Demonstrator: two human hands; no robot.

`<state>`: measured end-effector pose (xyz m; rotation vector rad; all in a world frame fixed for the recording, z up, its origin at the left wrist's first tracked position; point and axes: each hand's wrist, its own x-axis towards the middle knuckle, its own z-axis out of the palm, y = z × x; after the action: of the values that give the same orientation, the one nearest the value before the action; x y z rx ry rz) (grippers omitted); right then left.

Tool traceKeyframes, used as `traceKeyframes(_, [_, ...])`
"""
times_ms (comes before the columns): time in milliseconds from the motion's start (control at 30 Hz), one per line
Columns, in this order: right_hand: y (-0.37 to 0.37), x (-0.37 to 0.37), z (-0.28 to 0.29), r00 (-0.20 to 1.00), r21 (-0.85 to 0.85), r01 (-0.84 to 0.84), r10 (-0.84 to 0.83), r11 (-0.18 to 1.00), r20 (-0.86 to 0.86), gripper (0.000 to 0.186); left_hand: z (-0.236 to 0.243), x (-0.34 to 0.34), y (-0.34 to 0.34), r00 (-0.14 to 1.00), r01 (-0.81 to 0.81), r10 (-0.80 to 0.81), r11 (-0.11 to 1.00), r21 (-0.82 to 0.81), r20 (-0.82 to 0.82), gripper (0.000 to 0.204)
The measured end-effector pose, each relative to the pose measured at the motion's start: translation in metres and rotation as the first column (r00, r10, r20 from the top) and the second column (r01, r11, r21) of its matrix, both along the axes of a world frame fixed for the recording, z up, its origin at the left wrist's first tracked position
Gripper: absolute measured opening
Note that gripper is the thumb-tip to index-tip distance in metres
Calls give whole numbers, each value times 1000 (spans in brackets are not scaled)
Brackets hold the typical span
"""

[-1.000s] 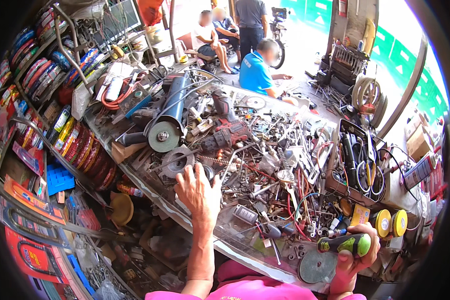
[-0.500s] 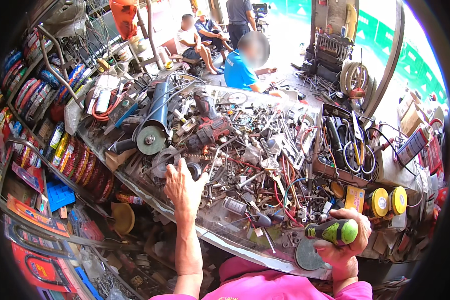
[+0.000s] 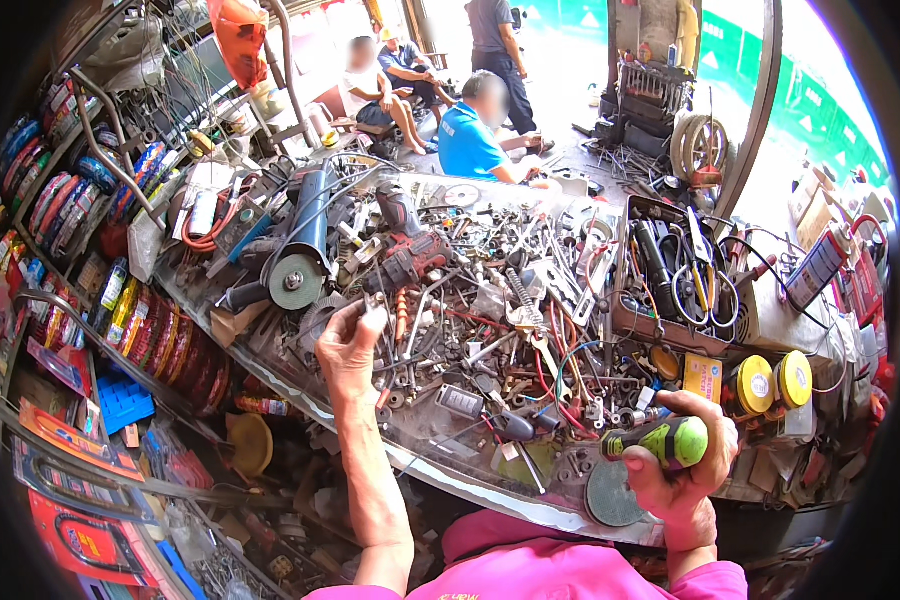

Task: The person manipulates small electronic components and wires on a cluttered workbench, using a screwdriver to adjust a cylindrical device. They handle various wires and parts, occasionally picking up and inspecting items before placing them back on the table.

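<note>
My left hand (image 3: 350,352) is raised over the near left part of the cluttered workbench, its thumb and fingers pinched together. A small light-coloured bit shows at the fingertips, too small to name. Just beyond that hand are a red-and-black cordless drill (image 3: 410,255) and a blue angle grinder (image 3: 312,215) with a grey disc. At the near right, my right hand (image 3: 695,455) is wrapped round the green-and-black handle of a screwdriver (image 3: 660,443); its shaft is not clearly visible. Below it lies a round grey-green disc (image 3: 615,492) on the bench.
Loose bolts, wrenches and springs cover the workbench (image 3: 460,484). An open tool case (image 3: 672,332) stands at the right, with two yellow round tins (image 3: 754,385) nearer me. Tyres (image 3: 165,335) fill racks at the left. A person in a blue shirt (image 3: 467,145) sits beyond the bench.
My left hand has gone from spread fingers beside a black ring to a pinch, lifted slightly. The right hand keeps the screwdriver in nearly the same place. The view has shifted a little.
</note>
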<state>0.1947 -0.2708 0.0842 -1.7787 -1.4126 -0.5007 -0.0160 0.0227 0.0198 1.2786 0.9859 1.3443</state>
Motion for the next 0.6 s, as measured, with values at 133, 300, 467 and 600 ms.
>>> traceKeyframes(133, [0, 2, 3, 1000, 10, -30, 30, 999, -2, 63, 0, 10, 5, 914, 300, -255, 948, -106, 314, 46])
traceKeyframes(300, [4, 5, 8, 997, 35, -80, 81, 996, -15, 61, 2, 42, 0, 676, 684, -392, 650, -332, 625, 66])
traceKeyframes(467, [5, 10, 5, 999, 30, -18, 19, 999, -38, 58, 9, 67, -12, 366, 915, -259, 278, -294, 894, 70])
traceKeyframes(600, [-8, 11, -21, 909, 400, 168, 16, 901, -417, 75, 13, 79, -25, 219, 970, -267, 167, -179, 938, 69])
